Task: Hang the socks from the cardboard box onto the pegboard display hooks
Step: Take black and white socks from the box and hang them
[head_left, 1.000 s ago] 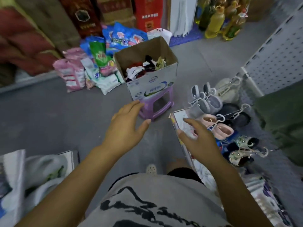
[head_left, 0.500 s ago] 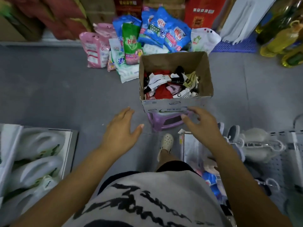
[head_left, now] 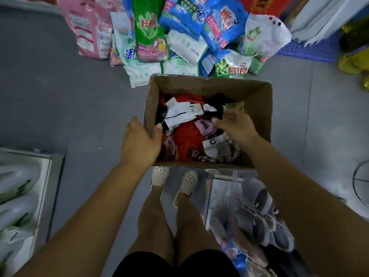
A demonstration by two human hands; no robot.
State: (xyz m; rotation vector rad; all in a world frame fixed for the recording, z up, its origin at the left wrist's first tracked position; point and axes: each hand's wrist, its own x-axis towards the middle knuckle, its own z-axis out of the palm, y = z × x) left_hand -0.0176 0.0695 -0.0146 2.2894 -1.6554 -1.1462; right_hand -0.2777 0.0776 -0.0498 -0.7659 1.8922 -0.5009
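Note:
An open cardboard box (head_left: 257, 100) stands in front of me, filled with several mixed socks: a white pair with a paper tag (head_left: 179, 114), red ones (head_left: 187, 136), a pink one (head_left: 203, 125) and a striped one (head_left: 219, 148). My left hand (head_left: 139, 144) straddles the box's left wall near the front corner, thumb inside and fingers outside, gripping it. Over the socks on the right side of the box hovers my right hand (head_left: 237, 126), its fingers loosely spread and holding nothing. The pegboard is out of view.
Bags of detergent (head_left: 149, 33) are piled on the grey floor behind the box. Slippers on hangers (head_left: 263, 220) lie low on my right, white bottles in a carton (head_left: 18, 196) on my left. My feet in white clogs (head_left: 187, 182) stand just before the box.
I have stepped up to the box and now look down into it. My left hand has taken hold of its left wall and my right hand has moved in over the socks.

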